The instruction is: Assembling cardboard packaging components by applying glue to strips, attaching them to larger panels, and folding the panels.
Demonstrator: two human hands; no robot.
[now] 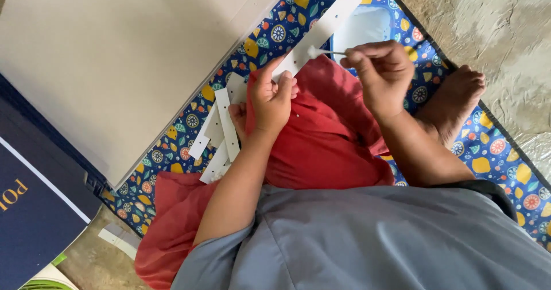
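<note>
Grey shirt cloth (373, 238) fills the bottom of the view, closest to the lens, with both forearms reaching out from it over a red garment (321, 140) across the lap. Fingers of the left hand (271, 97) are curled shut around the lower end of a long white card strip (318, 31), thumb pressed on top, so that the strip angles up and away over the patterned mat (172, 146). Fingers of the right hand (381, 72) are pinched closed on a thin white swab stick (327, 51), whose tufted tip touches the face of the strip just beyond the left thumb. Behind the strip sits a pale blue tub (367, 26) on the mat. More white strips (221, 132) lie in a loose pile just beside the left wrist. A bare foot (456, 97) rests on the mat's edge, next to the rough concrete floor (493, 20). A large sheet of grey board (115, 66) covers the upper left, with a dark blue folder (34, 209) below it.
</note>
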